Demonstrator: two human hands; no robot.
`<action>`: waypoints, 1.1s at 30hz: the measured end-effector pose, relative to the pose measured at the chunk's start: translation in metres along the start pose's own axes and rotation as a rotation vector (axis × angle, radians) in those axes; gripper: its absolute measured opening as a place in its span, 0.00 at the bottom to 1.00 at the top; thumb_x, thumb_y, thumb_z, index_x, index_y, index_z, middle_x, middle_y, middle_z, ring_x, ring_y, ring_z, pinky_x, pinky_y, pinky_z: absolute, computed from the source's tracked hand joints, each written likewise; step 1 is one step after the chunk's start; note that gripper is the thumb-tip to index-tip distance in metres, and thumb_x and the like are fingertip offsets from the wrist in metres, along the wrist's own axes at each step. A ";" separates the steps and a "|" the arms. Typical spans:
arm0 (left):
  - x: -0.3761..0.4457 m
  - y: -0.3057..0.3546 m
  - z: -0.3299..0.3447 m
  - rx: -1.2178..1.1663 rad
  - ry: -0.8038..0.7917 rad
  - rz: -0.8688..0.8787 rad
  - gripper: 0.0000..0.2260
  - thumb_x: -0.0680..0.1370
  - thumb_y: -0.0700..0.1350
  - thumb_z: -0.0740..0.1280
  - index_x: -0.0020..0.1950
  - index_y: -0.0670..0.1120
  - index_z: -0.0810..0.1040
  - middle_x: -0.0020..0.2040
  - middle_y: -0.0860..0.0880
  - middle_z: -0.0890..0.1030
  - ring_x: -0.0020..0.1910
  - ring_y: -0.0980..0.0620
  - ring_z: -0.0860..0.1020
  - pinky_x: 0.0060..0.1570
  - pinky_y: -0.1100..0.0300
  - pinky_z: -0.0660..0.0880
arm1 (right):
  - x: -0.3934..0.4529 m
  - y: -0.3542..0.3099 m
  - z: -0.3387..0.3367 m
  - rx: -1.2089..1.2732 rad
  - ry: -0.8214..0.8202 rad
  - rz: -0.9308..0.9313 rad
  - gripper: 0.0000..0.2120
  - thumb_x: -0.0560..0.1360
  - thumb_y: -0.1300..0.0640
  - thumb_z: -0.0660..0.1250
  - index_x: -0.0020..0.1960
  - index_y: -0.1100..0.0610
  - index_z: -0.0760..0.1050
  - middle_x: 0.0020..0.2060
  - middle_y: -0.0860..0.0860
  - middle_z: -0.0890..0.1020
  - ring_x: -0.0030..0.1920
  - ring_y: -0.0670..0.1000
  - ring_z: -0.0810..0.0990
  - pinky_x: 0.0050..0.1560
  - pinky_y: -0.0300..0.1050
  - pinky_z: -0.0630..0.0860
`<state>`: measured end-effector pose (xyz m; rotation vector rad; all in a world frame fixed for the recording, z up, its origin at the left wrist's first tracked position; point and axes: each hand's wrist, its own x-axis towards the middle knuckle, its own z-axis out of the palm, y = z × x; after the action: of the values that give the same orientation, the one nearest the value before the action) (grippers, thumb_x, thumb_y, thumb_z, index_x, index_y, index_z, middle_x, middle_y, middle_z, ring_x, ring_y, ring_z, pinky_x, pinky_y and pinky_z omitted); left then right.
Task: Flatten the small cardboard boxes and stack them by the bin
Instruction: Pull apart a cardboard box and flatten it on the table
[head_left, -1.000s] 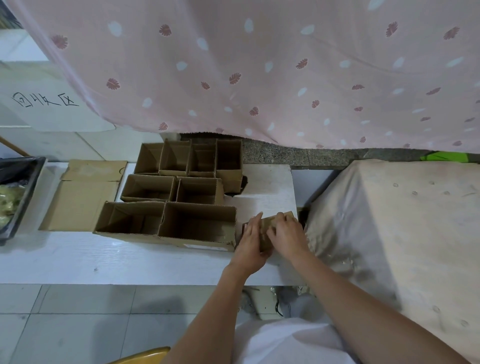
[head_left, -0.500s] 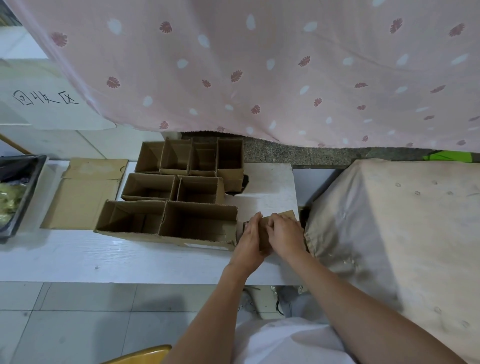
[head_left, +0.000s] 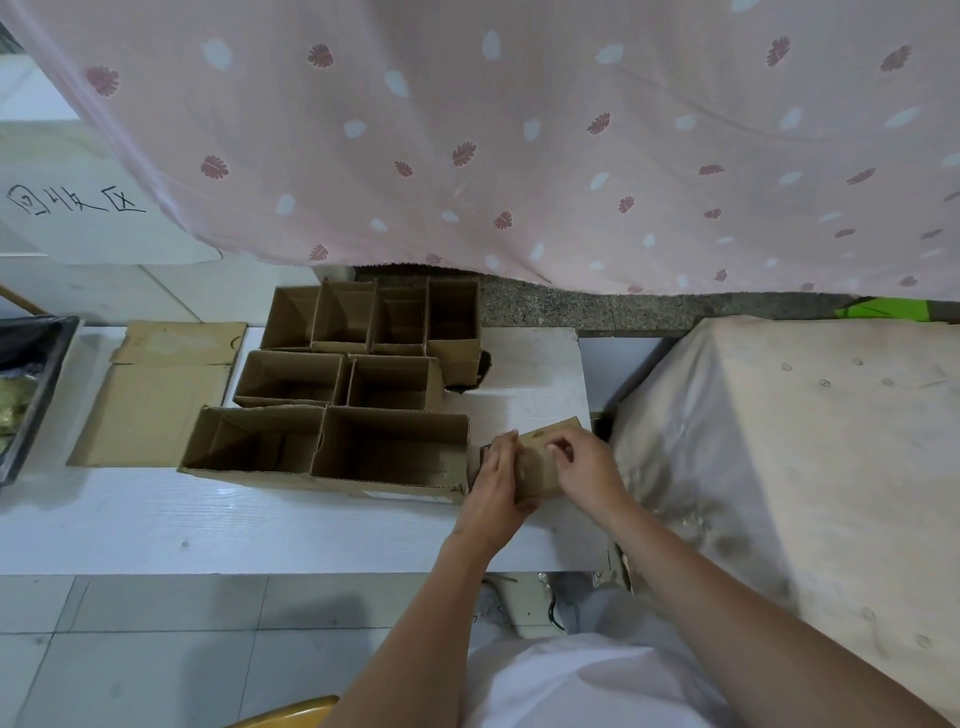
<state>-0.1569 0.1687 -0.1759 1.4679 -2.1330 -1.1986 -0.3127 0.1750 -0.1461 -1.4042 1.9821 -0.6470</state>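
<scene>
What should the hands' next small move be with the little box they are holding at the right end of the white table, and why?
Probably press it flat: both the left hand and the right hand grip the small box, which looks partly collapsed, while the flattened cardboard sheet lies far left beside the dark bin.

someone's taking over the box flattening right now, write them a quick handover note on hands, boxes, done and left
Left hand and right hand: both grip one small box at the right end of the white table, partly collapsed.
Open boxes: eight stand upright in three rows, left of the hands.
Done: a flattened cardboard lies at the table's left end, beside the dark bin.
Left: finish pressing the held box, carry it to the flat pile, then flatten the eight standing ones.
</scene>
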 end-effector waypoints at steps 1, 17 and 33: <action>-0.001 0.000 0.000 0.004 -0.002 -0.006 0.40 0.74 0.41 0.76 0.78 0.43 0.56 0.76 0.46 0.62 0.75 0.47 0.64 0.72 0.49 0.68 | 0.000 0.003 -0.002 -0.054 0.025 -0.005 0.04 0.77 0.62 0.68 0.50 0.57 0.81 0.46 0.50 0.81 0.49 0.53 0.80 0.57 0.50 0.76; -0.007 0.000 0.005 0.142 0.007 0.052 0.35 0.79 0.45 0.70 0.80 0.43 0.55 0.82 0.51 0.50 0.81 0.53 0.45 0.77 0.55 0.56 | 0.008 -0.004 0.008 -0.545 -0.040 -0.014 0.20 0.76 0.44 0.66 0.60 0.57 0.71 0.58 0.54 0.76 0.58 0.57 0.74 0.53 0.51 0.73; -0.009 -0.002 0.008 0.171 -0.001 0.059 0.33 0.80 0.46 0.69 0.79 0.42 0.55 0.82 0.50 0.49 0.79 0.59 0.41 0.79 0.53 0.55 | 0.002 0.005 0.001 -0.443 -0.033 -0.092 0.09 0.79 0.55 0.64 0.54 0.60 0.74 0.53 0.56 0.78 0.55 0.59 0.75 0.54 0.51 0.71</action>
<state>-0.1570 0.1798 -0.1808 1.4608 -2.3113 -1.0187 -0.3153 0.1749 -0.1508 -1.7573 2.1279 -0.2225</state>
